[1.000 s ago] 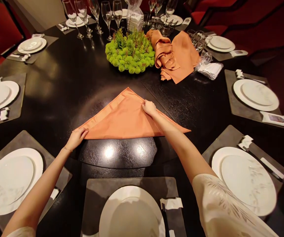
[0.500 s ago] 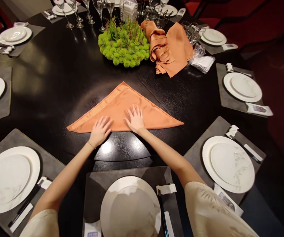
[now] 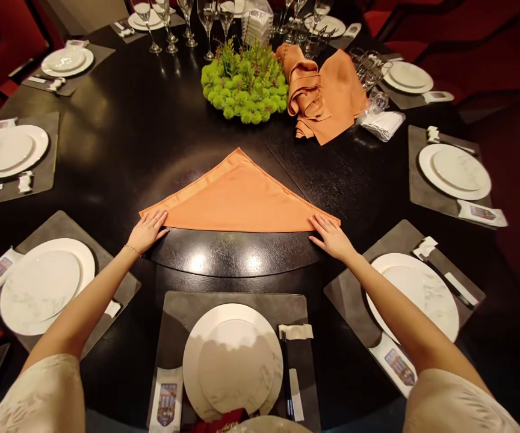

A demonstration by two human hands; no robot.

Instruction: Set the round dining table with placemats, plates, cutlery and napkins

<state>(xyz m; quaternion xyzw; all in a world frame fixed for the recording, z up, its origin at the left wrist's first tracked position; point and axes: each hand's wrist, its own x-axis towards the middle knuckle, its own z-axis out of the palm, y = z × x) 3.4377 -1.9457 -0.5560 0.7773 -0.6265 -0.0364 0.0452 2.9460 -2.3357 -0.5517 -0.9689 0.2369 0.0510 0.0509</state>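
An orange cloth napkin [image 3: 237,198] lies flat on the dark table, folded into a triangle with its peak pointing away from me and its long folded edge towards me. My left hand [image 3: 146,231] rests on the napkin's left corner, fingers stretched out and thumb apart. On the right corner lies my right hand [image 3: 332,236], also flat with its fingers extended. Neither hand grips the cloth. Between the hands, the napkin's surface looks smooth.
Straight ahead stands a green plant centrepiece [image 3: 245,90], with more orange napkins [image 3: 332,96] heaped beside it. A plastic-wrapped white packet [image 3: 383,123] lies to their right. Wine glasses [image 3: 208,27] stand behind. Place settings with stacked plates [image 3: 233,367] ring the table.
My hands have slid apart from the napkin's middle out to its two corners, staying flat. The long edge now looks straighter. The view has shifted slightly.
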